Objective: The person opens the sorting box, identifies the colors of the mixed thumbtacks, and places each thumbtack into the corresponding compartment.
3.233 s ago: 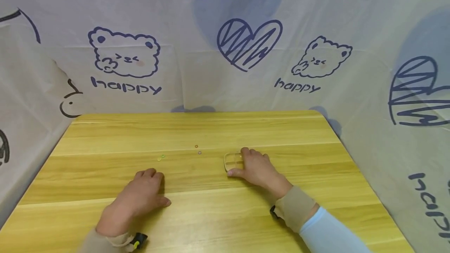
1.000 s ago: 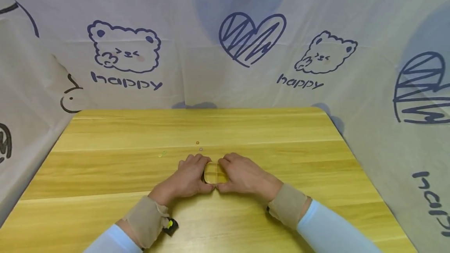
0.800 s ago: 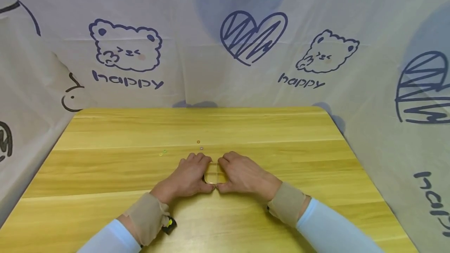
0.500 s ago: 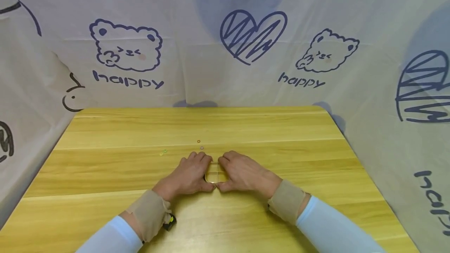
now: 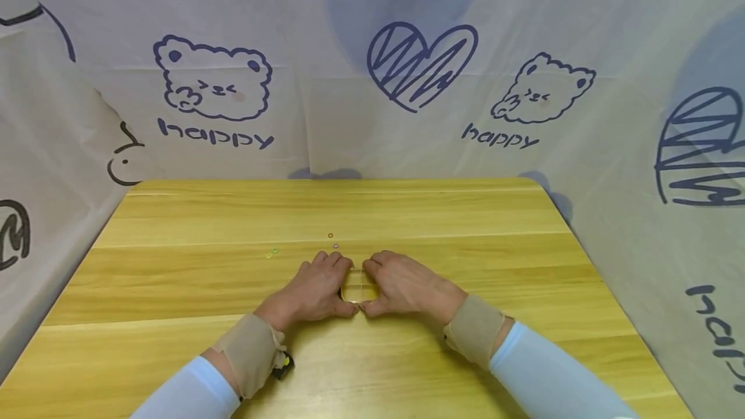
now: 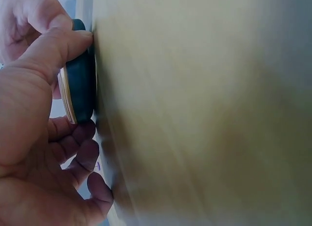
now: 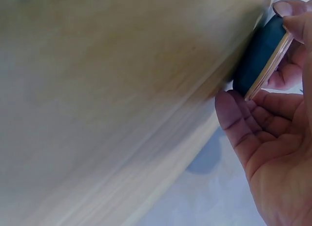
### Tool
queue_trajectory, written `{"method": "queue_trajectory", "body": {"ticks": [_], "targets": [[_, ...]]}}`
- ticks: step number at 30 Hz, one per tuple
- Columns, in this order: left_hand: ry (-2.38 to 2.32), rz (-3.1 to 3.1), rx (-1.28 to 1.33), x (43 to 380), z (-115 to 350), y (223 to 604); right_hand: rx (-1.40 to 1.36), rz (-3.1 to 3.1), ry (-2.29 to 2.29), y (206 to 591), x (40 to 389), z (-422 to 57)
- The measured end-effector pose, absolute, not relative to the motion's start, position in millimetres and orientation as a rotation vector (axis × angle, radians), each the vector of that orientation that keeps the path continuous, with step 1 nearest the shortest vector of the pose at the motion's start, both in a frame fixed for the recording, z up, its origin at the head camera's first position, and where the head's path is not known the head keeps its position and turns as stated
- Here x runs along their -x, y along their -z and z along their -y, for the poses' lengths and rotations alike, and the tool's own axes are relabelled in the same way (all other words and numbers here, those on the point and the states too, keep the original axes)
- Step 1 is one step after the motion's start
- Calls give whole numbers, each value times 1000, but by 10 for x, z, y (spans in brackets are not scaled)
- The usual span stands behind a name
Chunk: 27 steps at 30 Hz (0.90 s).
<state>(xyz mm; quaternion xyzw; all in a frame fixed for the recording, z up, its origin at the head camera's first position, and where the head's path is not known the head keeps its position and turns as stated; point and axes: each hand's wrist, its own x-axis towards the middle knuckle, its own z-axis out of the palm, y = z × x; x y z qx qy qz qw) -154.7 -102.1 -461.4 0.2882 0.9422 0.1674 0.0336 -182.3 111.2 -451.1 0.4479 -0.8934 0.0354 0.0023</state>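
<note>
Divided box (image 5: 361,286): head view; shifted left and nearer, it sat between your left hand (image 5: 317,286) and right hand (image 5: 407,283).
Left hand: left wrist view; newly joined, you pinched its near and far sides.
Right hand: right wrist view; your matching pinch probably steadied it.

Left and right sides of the small case (image 6: 81,89) are hidden behind the left hand (image 5: 319,286) and right hand (image 5: 404,284). Those tiny rings (image 5: 330,235)? Way too small for details. Surface (image 6: 204,109) is super blurry in both wrist views, and the head view chops its near edge.
</note>
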Motion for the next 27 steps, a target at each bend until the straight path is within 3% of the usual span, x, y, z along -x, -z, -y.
{"method": "queue_trajectory", "body": {"ticks": [11,27], "targets": [[-522,-2879,-887,1561,1050,4634,-1384,2938,-334,4468,1877,-1128],[-686,-2852,-640,1563,992,4671,-1296,3066,-582,4473,1860,-1269]]}}
